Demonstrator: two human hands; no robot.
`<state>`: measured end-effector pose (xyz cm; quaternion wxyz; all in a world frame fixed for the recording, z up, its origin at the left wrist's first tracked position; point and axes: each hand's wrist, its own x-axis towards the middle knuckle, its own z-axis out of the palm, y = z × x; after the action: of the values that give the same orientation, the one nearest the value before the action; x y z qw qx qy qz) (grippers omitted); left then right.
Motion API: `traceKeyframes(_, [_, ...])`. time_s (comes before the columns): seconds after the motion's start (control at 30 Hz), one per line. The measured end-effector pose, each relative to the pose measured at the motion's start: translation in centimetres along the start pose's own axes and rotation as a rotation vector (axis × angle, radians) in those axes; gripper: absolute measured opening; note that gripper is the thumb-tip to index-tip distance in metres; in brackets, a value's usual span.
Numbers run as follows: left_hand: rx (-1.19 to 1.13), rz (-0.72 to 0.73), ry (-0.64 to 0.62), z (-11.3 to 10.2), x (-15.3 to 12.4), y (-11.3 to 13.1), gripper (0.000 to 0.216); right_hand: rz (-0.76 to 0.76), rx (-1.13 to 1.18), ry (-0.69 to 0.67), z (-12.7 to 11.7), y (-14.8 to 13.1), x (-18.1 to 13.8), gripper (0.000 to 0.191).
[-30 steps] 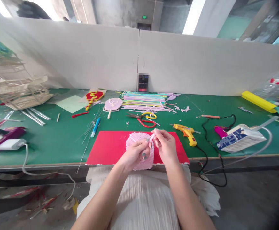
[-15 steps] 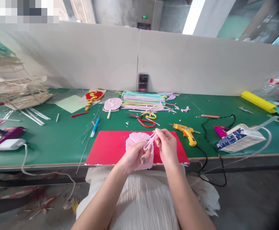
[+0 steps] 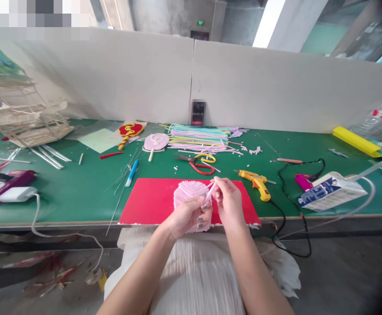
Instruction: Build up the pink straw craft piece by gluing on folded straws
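Between my two hands is a pale pink pipe cleaner (image 3: 209, 195), folded into a narrow length. My left hand (image 3: 191, 215) has its fingers closed on the lower end. At the upper end, my right hand (image 3: 227, 195) pinches it between thumb and fingertips. Beneath them a pale pink panel of ribbed strips (image 3: 188, 189) lies on the red board (image 3: 148, 201), partly covered by my left hand. The panel's lower edge reaches past the front edge of the board.
Beyond the board lie red-and-yellow-handled scissors (image 3: 200, 164) and a bundle of pastel pipe cleaners (image 3: 197, 139). A yellow glue gun (image 3: 258, 183) with a black cord is at right, near a carton (image 3: 331, 192). A blue pen (image 3: 131, 173) and thin wires lie left.
The pipe cleaner's open loop has narrowed, and its strands now lie close together. My left fingers have curled in more. The whole view has shifted slightly.
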<state>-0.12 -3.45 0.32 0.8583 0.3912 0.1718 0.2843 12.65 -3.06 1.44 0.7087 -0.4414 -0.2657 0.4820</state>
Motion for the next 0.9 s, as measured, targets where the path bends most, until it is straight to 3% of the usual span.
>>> traceKeyframes(0.9, [-0.047, 0.005, -0.014, -0.03, 0.38, -0.51, 0.033, -0.031, 0.044, 0.051, -0.43, -0.34, 0.50, 0.023])
